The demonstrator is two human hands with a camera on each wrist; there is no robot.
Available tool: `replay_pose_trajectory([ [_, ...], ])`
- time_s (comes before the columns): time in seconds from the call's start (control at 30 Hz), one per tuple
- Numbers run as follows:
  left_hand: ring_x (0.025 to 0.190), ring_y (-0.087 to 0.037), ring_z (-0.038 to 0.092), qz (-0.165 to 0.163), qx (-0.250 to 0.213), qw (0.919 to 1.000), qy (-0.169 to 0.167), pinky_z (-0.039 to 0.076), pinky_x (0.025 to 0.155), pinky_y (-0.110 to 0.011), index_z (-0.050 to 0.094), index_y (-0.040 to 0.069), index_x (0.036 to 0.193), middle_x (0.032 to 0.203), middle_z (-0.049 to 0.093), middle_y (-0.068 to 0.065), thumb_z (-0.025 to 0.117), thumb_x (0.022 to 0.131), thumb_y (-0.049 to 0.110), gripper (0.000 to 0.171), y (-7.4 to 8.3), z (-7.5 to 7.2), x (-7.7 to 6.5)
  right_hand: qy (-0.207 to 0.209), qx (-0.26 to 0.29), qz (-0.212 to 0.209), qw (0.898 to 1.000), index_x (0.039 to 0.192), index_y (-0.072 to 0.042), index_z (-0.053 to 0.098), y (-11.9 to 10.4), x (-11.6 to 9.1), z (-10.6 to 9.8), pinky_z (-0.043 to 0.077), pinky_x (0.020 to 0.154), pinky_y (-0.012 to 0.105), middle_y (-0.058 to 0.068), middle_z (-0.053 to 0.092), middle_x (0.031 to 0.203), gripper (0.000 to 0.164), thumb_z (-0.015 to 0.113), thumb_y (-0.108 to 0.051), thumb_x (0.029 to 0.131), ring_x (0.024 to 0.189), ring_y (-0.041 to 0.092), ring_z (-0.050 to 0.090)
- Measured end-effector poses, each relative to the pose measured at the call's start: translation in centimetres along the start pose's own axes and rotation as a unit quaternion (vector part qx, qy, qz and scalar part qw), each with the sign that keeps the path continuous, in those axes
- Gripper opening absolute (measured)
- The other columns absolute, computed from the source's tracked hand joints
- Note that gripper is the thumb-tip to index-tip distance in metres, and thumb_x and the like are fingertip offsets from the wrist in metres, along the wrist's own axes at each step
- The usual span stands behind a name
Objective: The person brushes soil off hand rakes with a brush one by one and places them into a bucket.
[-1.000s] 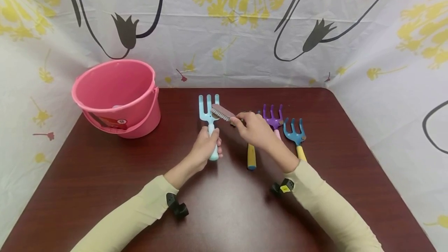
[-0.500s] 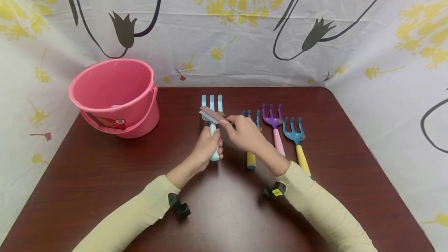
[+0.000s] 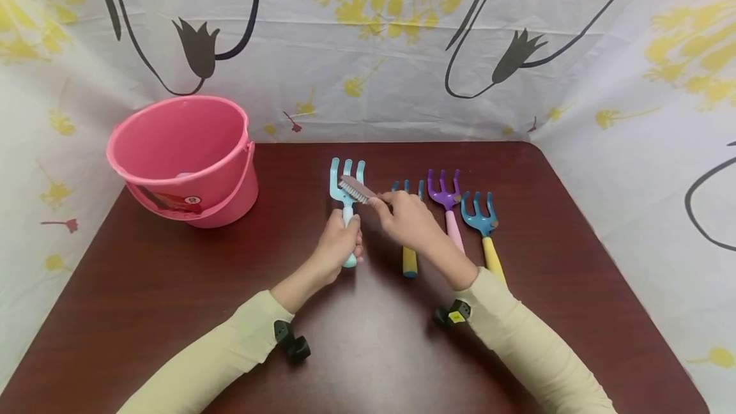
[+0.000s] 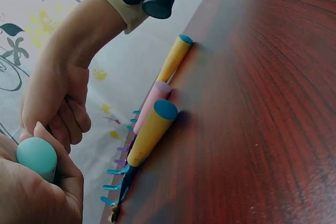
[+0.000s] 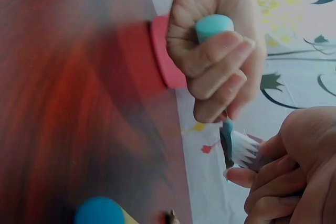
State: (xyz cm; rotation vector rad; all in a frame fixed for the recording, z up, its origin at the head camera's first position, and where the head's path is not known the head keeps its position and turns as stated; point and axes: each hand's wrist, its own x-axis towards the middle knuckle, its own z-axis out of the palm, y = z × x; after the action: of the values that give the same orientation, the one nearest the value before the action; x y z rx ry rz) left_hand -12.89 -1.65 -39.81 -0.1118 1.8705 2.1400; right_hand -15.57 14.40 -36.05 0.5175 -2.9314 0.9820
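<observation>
My left hand (image 3: 336, 241) grips the handle of a light blue three-tined garden hand fork (image 3: 336, 191), held up with its tines pointing away. The round handle end (image 4: 37, 157) pokes out of the fist in the left wrist view. My right hand (image 3: 411, 221) holds a pinkish-brown scrub brush (image 3: 359, 187) by its handle. The brush lies slantwise across the base of the tines, white bristles facing the fork. In the right wrist view the bristles (image 5: 244, 149) meet the fork's head, seen edge-on. Fingers hide most of the brush handle.
Three more forks lie right on the brown table (image 3: 230, 312): a blue one with a yellow handle (image 3: 409, 262), a purple one with a pink handle (image 3: 453, 230), and another blue one (image 3: 480, 219). A pink bucket (image 3: 238, 193) stands back left. Patterned sheeting (image 3: 322, 56) surrounds the table.
The brush has swept left across the fork's head, then a little back right. Both hands keep their grips, and the fork's tines have shifted slightly.
</observation>
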Motion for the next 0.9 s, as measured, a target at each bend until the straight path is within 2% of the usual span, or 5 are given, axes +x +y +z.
replay_pose_trajectory([
  [0.1,0.046,-0.011,0.043,0.003,-0.001,1.0000,0.003,0.046,0.042,-0.026,0.036,0.003,0.113,0.071,0.045,-0.005,0.040,0.108,0.012,0.012,-0.2,0.0,0.0,0.008,-0.007,-0.010,1.000,0.089,-0.003,0.068,-0.3,-0.2,0.6,0.027,0.039,0.026,-0.001,0.037,0.053,0.037,0.051,-0.029,0.108,0.042,0.012,0.031],
  [0.2,0.046,-0.010,0.043,0.006,-0.002,1.0000,0.002,0.046,0.042,-0.026,0.036,0.003,0.113,0.070,0.045,-0.005,0.040,0.108,0.012,0.011,-0.2,0.1,0.0,0.018,-0.004,-0.015,1.000,0.072,-0.008,0.054,-0.5,-0.4,0.9,0.026,0.038,0.026,-0.001,0.035,0.053,0.042,0.050,-0.029,0.108,0.041,0.012,0.031],
  [0.27,0.046,-0.010,0.043,0.006,0.000,1.0000,-0.001,0.046,0.042,-0.026,0.036,0.002,0.113,0.070,0.045,-0.005,0.039,0.108,0.012,0.011,-0.1,0.2,0.0,0.023,-0.003,-0.017,1.000,0.067,-0.011,0.047,-0.6,-0.5,1.0,0.026,0.038,0.025,-0.001,0.035,0.052,0.044,0.051,-0.029,0.108,0.040,0.012,0.030],
  [0.5,0.047,-0.011,0.043,-0.002,0.007,0.9999,-0.007,0.047,0.043,-0.025,0.036,0.002,0.113,0.071,0.045,-0.005,0.039,0.107,0.011,0.011,-0.1,0.5,0.0,0.014,0.001,-0.029,0.999,0.066,-0.012,0.045,-1.1,-0.6,1.4,0.026,0.039,0.025,-0.003,0.033,0.051,0.046,0.050,-0.028,0.108,0.040,0.010,0.030],
  [0.9,0.048,-0.011,0.044,-0.005,0.002,0.9999,-0.012,0.049,0.044,-0.025,0.034,0.003,0.114,0.071,0.045,-0.005,0.038,0.107,0.012,0.012,-0.5,0.5,-0.2,-0.020,0.055,-0.007,0.998,0.067,-0.011,0.045,-0.9,-0.5,1.6,0.027,0.042,0.025,-0.002,0.033,0.053,0.045,0.048,-0.027,0.109,0.042,0.010,0.030],
])
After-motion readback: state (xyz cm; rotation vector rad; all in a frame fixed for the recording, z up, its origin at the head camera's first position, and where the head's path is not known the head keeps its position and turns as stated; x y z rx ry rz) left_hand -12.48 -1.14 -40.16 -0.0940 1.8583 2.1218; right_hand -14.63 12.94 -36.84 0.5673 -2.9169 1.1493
